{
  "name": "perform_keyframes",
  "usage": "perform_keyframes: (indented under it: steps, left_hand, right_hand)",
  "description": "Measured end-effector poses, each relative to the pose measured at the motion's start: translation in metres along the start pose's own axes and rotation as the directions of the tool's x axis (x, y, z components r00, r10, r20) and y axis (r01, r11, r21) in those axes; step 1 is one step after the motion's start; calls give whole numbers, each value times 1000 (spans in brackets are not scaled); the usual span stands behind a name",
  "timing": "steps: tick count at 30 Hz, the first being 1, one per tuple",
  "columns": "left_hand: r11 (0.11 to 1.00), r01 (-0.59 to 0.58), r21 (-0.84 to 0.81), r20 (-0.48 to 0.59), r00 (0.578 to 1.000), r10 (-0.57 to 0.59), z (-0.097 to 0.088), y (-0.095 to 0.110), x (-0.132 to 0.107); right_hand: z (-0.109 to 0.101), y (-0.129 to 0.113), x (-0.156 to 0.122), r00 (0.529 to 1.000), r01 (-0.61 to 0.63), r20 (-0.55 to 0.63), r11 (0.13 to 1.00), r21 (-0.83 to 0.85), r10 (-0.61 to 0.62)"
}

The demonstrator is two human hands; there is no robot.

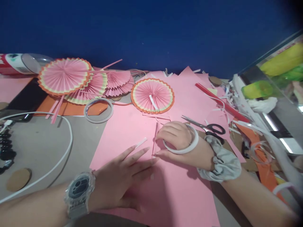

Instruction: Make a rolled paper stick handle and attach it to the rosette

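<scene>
I see the left hand (120,181) laid palm down on the pink sheet (113,134), its wrist low and its fingers spread and extended up and to the right, gripping nothing visible; a short white strip (141,142) lies at the index fingertip. The right hand (176,134) comes in from the right, wrist level, with a white tape ring (196,140) looped around it. Its fingers curl toward the thumb over a thin pink edge (154,142) on the sheet; I cannot tell whether they pinch it. Just beyond, the round pleated fan (163,93) lies flat, bearing a white strip across its centre, with the scissors (205,126) right of it on the desk (82,142).
</scene>
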State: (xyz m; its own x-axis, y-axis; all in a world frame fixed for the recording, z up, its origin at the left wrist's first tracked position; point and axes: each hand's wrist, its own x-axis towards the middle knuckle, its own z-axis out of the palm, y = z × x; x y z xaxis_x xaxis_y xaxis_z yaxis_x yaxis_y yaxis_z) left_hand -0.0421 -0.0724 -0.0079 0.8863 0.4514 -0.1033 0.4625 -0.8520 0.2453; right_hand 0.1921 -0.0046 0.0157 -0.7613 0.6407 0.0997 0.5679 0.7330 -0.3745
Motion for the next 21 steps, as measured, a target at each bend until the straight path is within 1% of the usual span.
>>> perform_keyframes:
  steps: [4,9,12,15,21]
  left_hand:
    - [999,-32,-18,-3,999,32,-4,-2,0]
    - [999,-41,-30,0,999,41,-5,-3,0]
    - [999,-29,-39,-5,1000,29,-4,-3,0]
    - [997,-62,-50,9,998,62,-5,-5,0]
    - [997,-62,-49,20,998,63,-6,-6,-1]
  right_hand:
    - [-3,9,12,999,11,32,999,-49,-10]
    - [0,14,23,993,25,112,999,-27,-22]
    - [3,13,23,995,-3,104,1000,-8,4]
    - [7,13,20,997,-26,78,1000,12,25]
    - [13,14,17,997,-48,60,999,-5,48]
